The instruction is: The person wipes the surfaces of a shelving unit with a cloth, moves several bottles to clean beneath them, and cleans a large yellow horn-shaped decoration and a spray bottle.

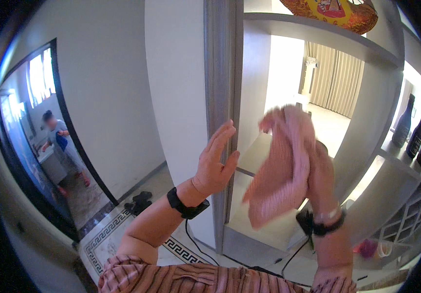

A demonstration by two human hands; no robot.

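Note:
My right hand (320,172) grips a pink cloth (283,175), which hangs down from it and is blurred by motion. The cloth is in front of an open compartment of a grey shelf unit (256,60). My left hand (216,161) is raised before the unit's grey upright (222,91), holding nothing, its thumb apart from the fingers. Whether its fingertips touch the upright, I cannot tell. Each wrist wears a black strap with a small device and a cable.
Dark bottles (417,135) stand on a shelf at right, above a lattice rack (408,212). An orange-gold decorated object (336,14) sits on the upper shelf. Black shoes (139,201) lie on the floor at left. Through a doorway, a person (58,139) stands by a washbasin.

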